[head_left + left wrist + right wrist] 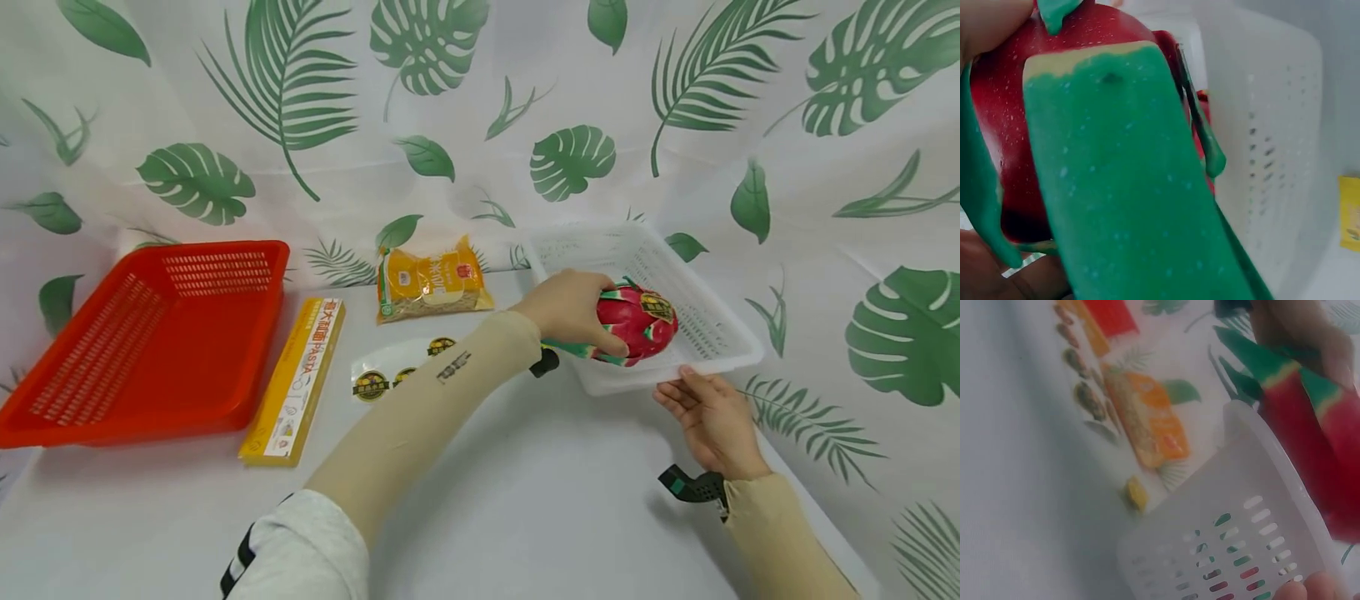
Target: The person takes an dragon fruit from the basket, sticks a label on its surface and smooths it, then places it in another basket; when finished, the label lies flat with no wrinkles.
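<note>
My left hand [573, 312] grips a red dragon fruit [633, 321] with green scales, thumb and fingers spread round its sides. A black-and-gold label [657, 307] is on the fruit's skin. The fruit is over a white slotted basket [712, 312], near its front wall. In the left wrist view the green scale [1122, 162] fills the middle, with more red behind it. My right hand [716, 421] holds the basket's front right rim, thumb on top and fingers below. Through the basket's slots [1250, 573] in the right wrist view, red and green show.
A red basket [202, 367] stands at the left, with a yellow pasta box [296, 383] beside it. An orange bag [431, 283] lies at the back. A sheet of round stickers [371, 385] is partly behind the left forearm. A small yellow packet [1137, 494] lies near the white basket.
</note>
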A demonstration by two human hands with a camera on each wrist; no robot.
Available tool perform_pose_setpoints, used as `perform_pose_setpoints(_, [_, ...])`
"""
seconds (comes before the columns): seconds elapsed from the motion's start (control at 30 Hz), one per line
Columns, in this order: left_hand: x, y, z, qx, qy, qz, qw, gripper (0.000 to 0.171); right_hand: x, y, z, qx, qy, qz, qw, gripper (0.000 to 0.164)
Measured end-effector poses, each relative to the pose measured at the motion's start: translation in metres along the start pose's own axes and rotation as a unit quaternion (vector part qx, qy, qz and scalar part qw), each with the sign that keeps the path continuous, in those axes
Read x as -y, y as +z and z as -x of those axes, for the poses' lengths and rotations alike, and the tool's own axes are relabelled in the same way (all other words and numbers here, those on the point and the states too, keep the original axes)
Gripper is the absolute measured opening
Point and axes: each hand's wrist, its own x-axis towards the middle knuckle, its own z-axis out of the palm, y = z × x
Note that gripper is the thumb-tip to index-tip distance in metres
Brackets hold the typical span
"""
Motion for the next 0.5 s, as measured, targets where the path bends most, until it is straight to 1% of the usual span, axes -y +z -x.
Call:
perform_pose_setpoints(0.1, [-0.010,0.004,-0.011,0.017,-0.012,-0.022,0.9996,0.079,-0.001,0.001,0.001,-0.009,0.004,0.002,1.000,0.016])
perform_pose_setpoints(0.2, [-0.020,0.008,-0.021,0.036,-0.024,-0.043,0.9982,0.071,0.000,0.000,0.001,-0.022,0.007,0.016,1.000,0.014])
perform_pose_setpoints(0.3, [-0.028,0.010,-0.031,0.051,-0.035,-0.055,0.9966,0.066,0.000,-0.001,0.002,-0.029,0.009,0.024,0.999,0.014])
perform_pose_setpoints(0.43, [-0.036,0.014,-0.040,0.055,-0.048,-0.046,0.9963,0.063,0.001,0.000,0.001,-0.028,0.008,0.032,0.999,0.014])
perform_pose_setpoints(0.5, [-0.038,0.015,-0.043,0.054,-0.055,-0.041,0.9962,0.063,0.002,0.000,0.001,-0.030,0.006,0.035,0.999,0.013])
